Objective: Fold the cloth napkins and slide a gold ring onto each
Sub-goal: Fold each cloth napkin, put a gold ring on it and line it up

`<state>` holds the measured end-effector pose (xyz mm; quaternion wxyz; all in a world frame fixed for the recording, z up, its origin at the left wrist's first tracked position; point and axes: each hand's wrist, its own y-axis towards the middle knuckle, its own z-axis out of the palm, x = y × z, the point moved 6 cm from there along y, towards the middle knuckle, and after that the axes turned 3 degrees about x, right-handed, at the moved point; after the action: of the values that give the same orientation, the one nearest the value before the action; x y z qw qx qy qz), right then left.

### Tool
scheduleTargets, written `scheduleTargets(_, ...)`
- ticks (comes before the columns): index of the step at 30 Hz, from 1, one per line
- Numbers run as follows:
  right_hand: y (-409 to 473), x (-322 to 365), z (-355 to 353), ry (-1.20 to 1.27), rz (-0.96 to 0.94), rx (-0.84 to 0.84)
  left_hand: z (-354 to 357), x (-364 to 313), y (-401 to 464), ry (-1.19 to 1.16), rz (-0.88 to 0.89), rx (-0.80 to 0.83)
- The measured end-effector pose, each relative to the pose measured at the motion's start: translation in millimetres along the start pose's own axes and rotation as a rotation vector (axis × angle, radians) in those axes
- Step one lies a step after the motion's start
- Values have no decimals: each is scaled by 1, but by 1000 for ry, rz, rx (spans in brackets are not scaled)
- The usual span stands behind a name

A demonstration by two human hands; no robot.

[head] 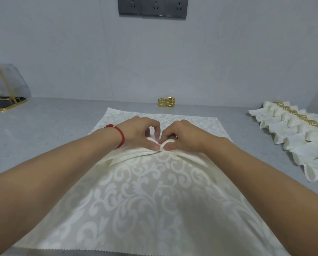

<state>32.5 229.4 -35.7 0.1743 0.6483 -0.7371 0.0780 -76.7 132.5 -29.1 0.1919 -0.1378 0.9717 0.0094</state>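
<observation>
A cream damask cloth napkin (147,196) lies spread on the grey table (49,126). Across its middle runs a stack of accordion pleats. My left hand (138,133), with a red cord at the wrist, pinches the pleats at the centre. My right hand (182,135) pinches the same pleats right beside it, thumbs nearly touching. Two gold rings (166,102) stand at the back of the table by the wall, beyond the napkin's far edge.
A row of several folded napkins with gold rings (300,133) lies along the right side of the table. A clear case with gold trim (4,87) stands at the far left. Wall sockets (153,6) sit high on the wall.
</observation>
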Motion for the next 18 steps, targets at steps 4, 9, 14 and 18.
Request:
scheduleTargets(4,8,-8,-3,80,76,15,0,-14,0,72,77,-97)
scheduleTargets(9,0,-3,-1,-18,57,-5,5,-24,6,142,2,-119)
scheduleTargets(14,-11,-10,6,-66,17,-61,1,-27,14,195,-27,-64)
scheduleTargets(18,-4,-12,-1,-41,-2,-73,0,-29,17,223,9,-19)
